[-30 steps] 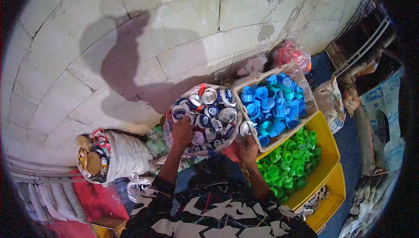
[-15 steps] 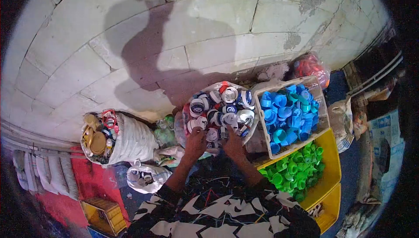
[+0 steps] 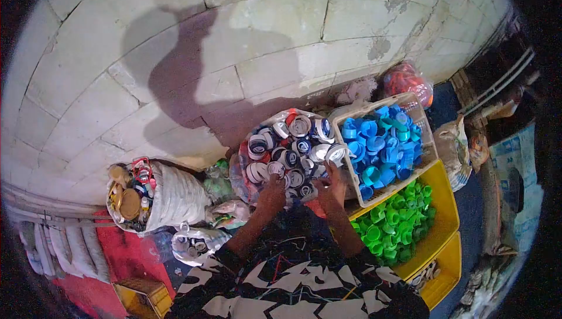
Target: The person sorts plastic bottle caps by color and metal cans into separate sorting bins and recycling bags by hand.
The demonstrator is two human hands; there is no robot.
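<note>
In front of me an open sack is heaped with white and dark blue plastic bottle caps, a few red ones among them. My left hand is at the near side of this heap, its fingers closed at a white bottle cap. Further right, my right hand pinches another white bottle cap near the sack's right edge. That cap is close to a pale crate of blue caps. The fingers partly hide the caps beneath them.
A yellow crate holds green caps; another yellow crate stands nearer. At left are a white sack of mixed lids and a smaller white bag. A block wall rises behind. A red-filled bag leans there.
My right hand has moved right with the white bottle cap, towards the crate of blue caps. My left hand has shifted slightly right and nearer to me. The camera view has turned a little.
</note>
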